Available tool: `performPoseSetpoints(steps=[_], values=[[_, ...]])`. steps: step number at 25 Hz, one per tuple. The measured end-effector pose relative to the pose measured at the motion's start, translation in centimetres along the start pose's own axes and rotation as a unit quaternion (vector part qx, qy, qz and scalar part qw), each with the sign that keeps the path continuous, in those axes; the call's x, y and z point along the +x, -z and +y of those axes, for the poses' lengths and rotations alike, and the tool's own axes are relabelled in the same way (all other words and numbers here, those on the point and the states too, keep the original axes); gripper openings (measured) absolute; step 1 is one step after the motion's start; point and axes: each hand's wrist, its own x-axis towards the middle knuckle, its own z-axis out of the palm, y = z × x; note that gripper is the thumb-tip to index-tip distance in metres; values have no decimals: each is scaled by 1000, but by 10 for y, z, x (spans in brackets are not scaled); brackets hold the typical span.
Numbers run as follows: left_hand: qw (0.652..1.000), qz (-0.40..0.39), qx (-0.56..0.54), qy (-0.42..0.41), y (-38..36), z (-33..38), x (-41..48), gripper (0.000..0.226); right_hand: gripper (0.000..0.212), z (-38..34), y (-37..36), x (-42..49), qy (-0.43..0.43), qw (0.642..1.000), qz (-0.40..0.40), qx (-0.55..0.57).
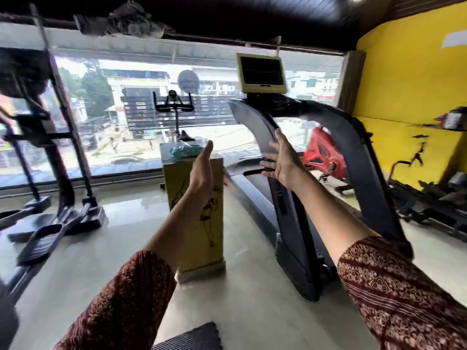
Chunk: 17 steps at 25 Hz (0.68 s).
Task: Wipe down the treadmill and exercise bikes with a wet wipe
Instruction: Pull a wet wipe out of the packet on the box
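The left hand and right hand are hovering wide open, empty, before the treadmill. A packet is lying at the stand's top edge.

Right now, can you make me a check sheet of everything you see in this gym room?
Surface: glossy pale tiled floor, with a dark ribbed mat at the near edge.
Job's things: black treadmill with a cream-framed screen; black exercise bike by the window; red exercise bike behind the treadmill; no wipe in either hand.
Clutter: crinkly teal packet on a tall yellow box stand.
Grippers: left hand and right hand both raised, fingers straight, holding nothing.
Cables: nothing seen.
Surroundings: big glass window, yellow wall, black elliptical trainer on the left.
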Motion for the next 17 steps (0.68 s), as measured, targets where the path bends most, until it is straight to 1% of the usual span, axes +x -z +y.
performPoseSetpoints(steps=[2, 6, 9, 11, 14, 17], values=[[1000, 30, -4, 2, 22, -10, 32, 59, 66, 8, -27, 38, -10, 1000, -23, 3], [997, 77, 18, 21, 59, -38, 131, 59, 63, 19, -80, 137, -5, 997, -75, -21], [995, 91, 19, 32, 72, -40, 204, 60, 62, 15, -107, 214, -1, 995, -100, -23], [993, 108, 24, 33, 81, -44, 245, 58, 61, 17, -123, 260, 1, 994, -103, -30], [991, 121, 31, 39, 101, -63, 297, 55, 57, 32, -152, 322, -21, 994, -108, -29], [990, 117, 46, 60, 122, -94, 352, 56, 50, 62, -176, 380, -30, 990, -124, -65]])
